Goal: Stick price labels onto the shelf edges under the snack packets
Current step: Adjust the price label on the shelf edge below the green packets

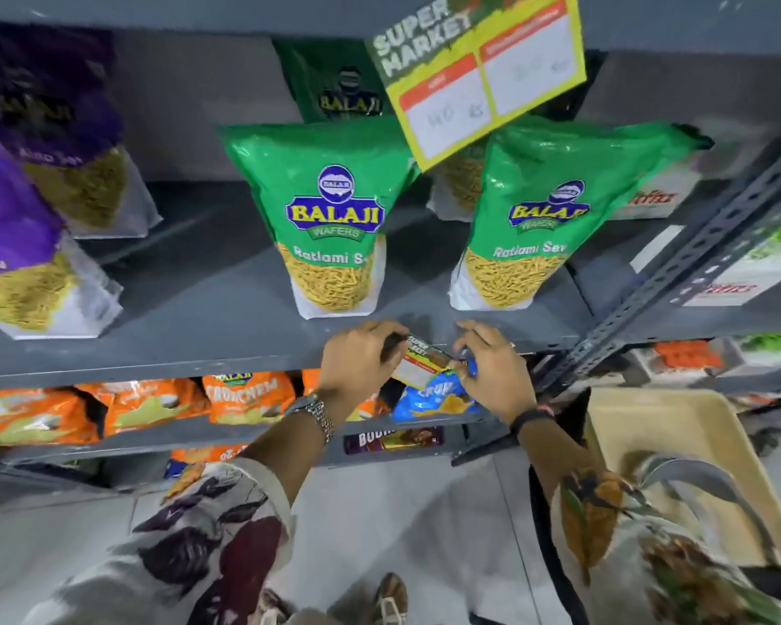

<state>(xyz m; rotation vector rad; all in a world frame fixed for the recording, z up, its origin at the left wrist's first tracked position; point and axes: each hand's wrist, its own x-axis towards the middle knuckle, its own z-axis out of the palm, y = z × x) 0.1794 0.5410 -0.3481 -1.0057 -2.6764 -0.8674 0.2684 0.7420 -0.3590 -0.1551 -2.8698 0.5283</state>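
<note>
A small yellow price label [422, 362] sits at the front edge of the grey shelf [199, 358], between the two green Ratlami Sev packets [334, 218] [533, 218] above. My left hand [357, 358] pinches the label's left end and my right hand [492, 363] grips its right end, with something blue between the fingers. The label is tilted slightly. Whether it is stuck to the edge I cannot tell. A larger yellow price card [479, 74] hangs from the shelf above.
Purple sev packets [14, 209] stand at the left. Orange packets [249, 399] and a blue one [438, 399] fill the lower shelf. A perforated grey upright [695, 263] runs at the right. A beige basket [627, 426] hangs by my right arm.
</note>
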